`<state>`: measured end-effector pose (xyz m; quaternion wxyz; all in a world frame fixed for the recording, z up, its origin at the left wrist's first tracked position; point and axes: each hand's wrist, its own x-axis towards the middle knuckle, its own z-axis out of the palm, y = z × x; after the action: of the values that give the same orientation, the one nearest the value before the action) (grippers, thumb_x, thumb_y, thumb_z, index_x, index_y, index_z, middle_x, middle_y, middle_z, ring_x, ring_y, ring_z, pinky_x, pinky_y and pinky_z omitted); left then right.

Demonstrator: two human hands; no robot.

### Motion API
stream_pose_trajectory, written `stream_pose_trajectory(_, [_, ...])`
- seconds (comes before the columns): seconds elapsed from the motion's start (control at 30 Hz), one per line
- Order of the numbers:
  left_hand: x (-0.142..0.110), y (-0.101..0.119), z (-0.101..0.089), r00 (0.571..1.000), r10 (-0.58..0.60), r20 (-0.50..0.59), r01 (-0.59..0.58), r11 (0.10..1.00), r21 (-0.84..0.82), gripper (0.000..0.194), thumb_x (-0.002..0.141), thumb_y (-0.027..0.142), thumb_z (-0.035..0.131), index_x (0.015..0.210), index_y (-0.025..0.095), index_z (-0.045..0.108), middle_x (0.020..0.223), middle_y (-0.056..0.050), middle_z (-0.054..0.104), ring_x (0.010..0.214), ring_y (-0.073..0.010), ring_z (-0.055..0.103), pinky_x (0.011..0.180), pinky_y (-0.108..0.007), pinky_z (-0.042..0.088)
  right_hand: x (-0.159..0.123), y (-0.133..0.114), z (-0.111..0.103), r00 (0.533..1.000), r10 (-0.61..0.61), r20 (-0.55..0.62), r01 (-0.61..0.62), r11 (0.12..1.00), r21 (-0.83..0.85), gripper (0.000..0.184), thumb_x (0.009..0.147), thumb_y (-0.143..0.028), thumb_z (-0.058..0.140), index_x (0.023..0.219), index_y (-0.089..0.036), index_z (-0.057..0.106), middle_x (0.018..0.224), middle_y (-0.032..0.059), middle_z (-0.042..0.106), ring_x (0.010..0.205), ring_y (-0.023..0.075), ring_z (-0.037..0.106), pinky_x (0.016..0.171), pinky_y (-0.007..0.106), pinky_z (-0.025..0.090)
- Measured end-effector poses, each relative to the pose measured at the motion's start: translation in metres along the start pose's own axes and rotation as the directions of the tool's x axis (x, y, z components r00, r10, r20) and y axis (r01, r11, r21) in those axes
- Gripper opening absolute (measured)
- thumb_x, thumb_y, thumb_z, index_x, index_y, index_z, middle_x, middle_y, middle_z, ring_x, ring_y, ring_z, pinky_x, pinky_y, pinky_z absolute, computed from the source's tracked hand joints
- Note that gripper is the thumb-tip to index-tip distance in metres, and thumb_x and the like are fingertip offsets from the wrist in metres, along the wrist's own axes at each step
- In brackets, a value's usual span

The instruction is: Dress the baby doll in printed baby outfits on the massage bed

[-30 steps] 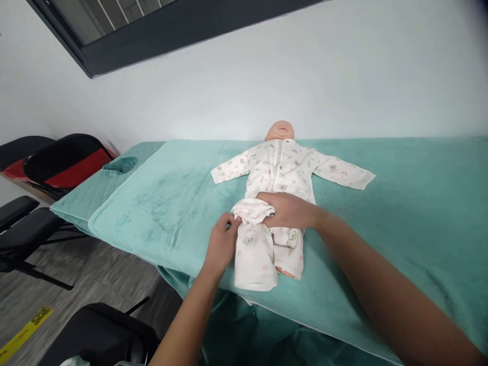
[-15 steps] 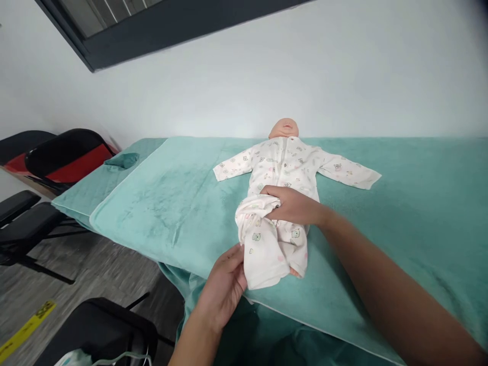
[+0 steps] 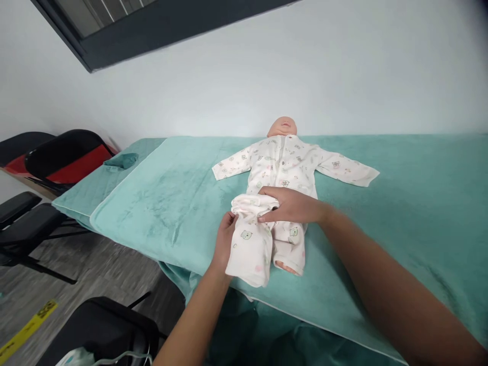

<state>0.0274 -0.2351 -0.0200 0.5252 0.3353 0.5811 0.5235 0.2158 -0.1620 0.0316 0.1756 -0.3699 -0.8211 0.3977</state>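
Observation:
A baby doll (image 3: 282,127) lies on its back, head towards the wall, in a white printed long-sleeved top (image 3: 282,162) with its sleeves spread. White printed baby trousers (image 3: 249,251) cover its legs, bunched at the waist on the left side. My right hand (image 3: 290,204) lies across the doll's middle, thumb and fingers closed on the bunched waist cloth. At the outer edge of the left trouser leg, my left hand (image 3: 224,239) pinches the fabric, its fingers partly hidden behind it. A bit of the doll's foot (image 3: 286,267) shows at the other leg's cuff.
A teal cover (image 3: 152,203) spreads over the table, which stands against a white wall (image 3: 244,86). Black-and-red folding chairs (image 3: 72,157) are at the left. Another black chair (image 3: 102,330) is at the near left, with a pale item and a cord on it.
My left hand slid down towards the trouser leg's lower end, then came back up to its upper outer edge. That leg swung left, apart from the other. My right hand kept its grip.

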Motion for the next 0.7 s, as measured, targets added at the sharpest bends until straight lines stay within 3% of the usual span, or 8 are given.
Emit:
stream_pose_trajectory(0.17, [0.013, 0.001, -0.004, 0.993, 0.11, 0.043, -0.109, 0.994, -0.021, 0.025, 0.072, 0.038, 0.07, 0.085, 0.018, 0.062, 0.077, 0.0, 0.065, 0.069, -0.0146, 0.058, 0.067, -0.027, 0.047, -0.001, -0.002, 0.0, 1.0, 0.021, 0.005, -0.021, 1.0, -0.022, 0.041, 0.079, -0.059, 0.067, 0.099, -0.024, 0.06, 0.097, 0.0014, 0.068, 0.085, 0.0225, 0.062, 0.071, 0.031, 0.042])
stream_pose_trajectory(0.27, [0.004, 0.006, -0.003, 0.996, 0.078, 0.043, -0.08, 0.996, 0.043, 0.027, 0.071, 0.036, 0.073, 0.089, 0.018, 0.066, 0.084, -0.002, 0.069, 0.075, -0.0174, 0.061, 0.069, -0.028, 0.047, -0.001, -0.002, 0.0, 1.0, 0.014, 0.026, -0.014, 1.0, -0.002, 0.043, 0.078, -0.06, 0.068, 0.101, -0.024, 0.06, 0.099, 0.0013, 0.068, 0.087, 0.0234, 0.063, 0.072, 0.032, 0.043])
stream_pose_trajectory(0.43, [-0.036, 0.013, -0.012, 0.991, -0.132, 0.033, 0.13, 0.989, 0.07, 0.029, 0.081, 0.038, 0.065, 0.1, 0.017, 0.069, 0.094, -0.007, 0.072, 0.08, -0.0196, 0.064, 0.066, -0.028, 0.048, 0.0, 0.001, 0.001, 0.999, -0.015, -0.032, 0.016, 0.999, 0.04, 0.039, 0.084, -0.056, 0.064, 0.104, -0.023, 0.061, 0.101, 0.0025, 0.068, 0.091, 0.024, 0.063, 0.077, 0.034, 0.044])
stream_pose_trajectory(0.57, [-0.061, 0.013, -0.019, 0.911, -0.334, 0.243, 0.359, 0.931, -0.067, 0.043, 0.07, 0.019, 0.072, 0.113, 0.016, 0.068, 0.097, -0.009, 0.074, 0.084, -0.0233, 0.069, 0.072, -0.031, 0.053, 0.0, 0.002, 0.001, 0.998, -0.024, -0.062, 0.03, 0.995, 0.095, 0.04, 0.085, -0.057, 0.063, 0.104, -0.022, 0.061, 0.102, 0.003, 0.067, 0.093, 0.0242, 0.062, 0.081, 0.034, 0.045])
stream_pose_trajectory(0.7, [-0.064, 0.009, -0.016, 0.877, -0.321, 0.358, 0.429, 0.86, -0.277, 0.053, 0.065, 0.01, 0.069, 0.119, 0.014, 0.067, 0.103, -0.011, 0.075, 0.092, -0.0267, 0.071, 0.083, -0.034, 0.055, -0.003, 0.002, -0.005, 0.999, -0.03, 0.018, 0.027, 0.99, 0.14, 0.042, 0.083, -0.055, 0.066, 0.109, -0.023, 0.061, 0.11, 0.003, 0.067, 0.101, 0.0252, 0.062, 0.086, 0.034, 0.046])
